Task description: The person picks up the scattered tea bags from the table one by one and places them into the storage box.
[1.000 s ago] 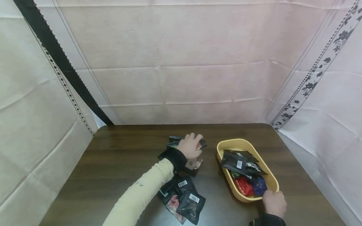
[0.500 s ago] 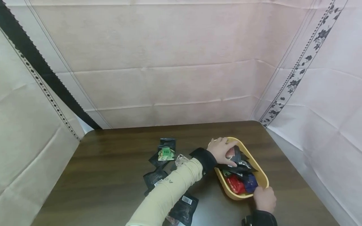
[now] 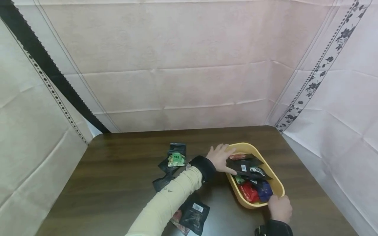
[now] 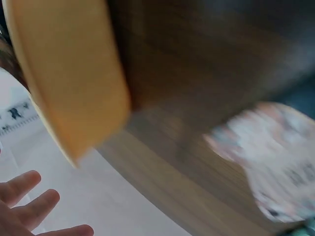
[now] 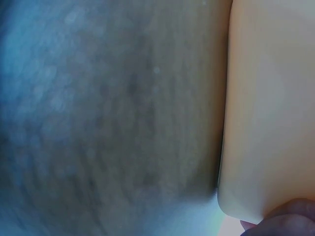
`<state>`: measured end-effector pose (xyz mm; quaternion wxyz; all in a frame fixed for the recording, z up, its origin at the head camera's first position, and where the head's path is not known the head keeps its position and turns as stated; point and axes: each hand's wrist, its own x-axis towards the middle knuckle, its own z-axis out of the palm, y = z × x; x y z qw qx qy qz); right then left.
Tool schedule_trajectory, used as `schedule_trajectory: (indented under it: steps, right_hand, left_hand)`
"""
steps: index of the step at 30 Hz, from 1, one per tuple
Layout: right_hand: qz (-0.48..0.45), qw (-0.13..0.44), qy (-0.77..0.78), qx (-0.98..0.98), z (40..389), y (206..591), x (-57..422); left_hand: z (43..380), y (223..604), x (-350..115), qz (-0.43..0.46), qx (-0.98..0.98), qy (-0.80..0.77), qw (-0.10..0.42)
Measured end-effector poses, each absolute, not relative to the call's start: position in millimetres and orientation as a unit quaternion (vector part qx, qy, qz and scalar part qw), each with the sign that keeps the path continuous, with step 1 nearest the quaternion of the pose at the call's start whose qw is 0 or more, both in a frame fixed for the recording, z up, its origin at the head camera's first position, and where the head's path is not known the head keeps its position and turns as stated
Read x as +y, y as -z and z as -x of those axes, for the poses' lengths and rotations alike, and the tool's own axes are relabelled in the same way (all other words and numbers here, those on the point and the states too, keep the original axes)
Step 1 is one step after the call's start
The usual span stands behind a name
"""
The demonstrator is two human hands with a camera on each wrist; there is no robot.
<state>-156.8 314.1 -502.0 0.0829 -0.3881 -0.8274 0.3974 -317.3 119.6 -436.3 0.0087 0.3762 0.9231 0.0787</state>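
Observation:
A yellow plastic basket stands at the right of the table, holding several small packets: black ones, a red one and a dark blue one. My left hand is at the basket's far left rim, fingers spread and nothing held; the left wrist view shows its fingers extended beside the basket wall. My right hand grips the basket's near right corner; only part of its fingers shows in the right wrist view.
Several packets lie on the brown table left of the basket: a green-labelled one towards the back and a black one with a barcode nearer the front. My left sleeve covers some. A white cloth hangs behind.
My left hand took a packet from the table's middle, carried it right and let it go in the basket, then drew back slightly left. My right hand stays on the basket.

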Motion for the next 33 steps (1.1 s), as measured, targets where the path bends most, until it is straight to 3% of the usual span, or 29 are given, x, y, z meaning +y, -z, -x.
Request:
schedule_trajectory:
  steps: [5, 17, 21, 27, 33]
  right_hand:
    - [0.396, 0.079, -0.399, -0.823, 156.3, 501.8, 315.4]
    - [0.399, 0.076, -0.393, -0.825, 153.9, 504.3, 321.6]
    - [0.404, 0.069, -0.394, -0.822, 154.9, 503.4, 319.3]
    - [0.395, 0.075, -0.394, -0.827, 156.8, 502.5, 315.2]
    - [0.389, 0.08, -0.389, -0.831, 158.0, 501.2, 312.8]
  left_hand:
    - [340.1, 454.2, 81.2, -0.353, 0.933, -0.073, -0.003]
    - [377.0, 487.7, -14.9, -0.241, 0.963, -0.092, 0.077]
    - [380.4, 497.4, -24.6, -0.244, 0.96, -0.101, 0.093]
    - [380.3, 503.6, -22.8, -0.23, 0.971, -0.048, 0.05]
    - [375.7, 496.9, -17.6, -0.211, 0.976, -0.027, 0.05]
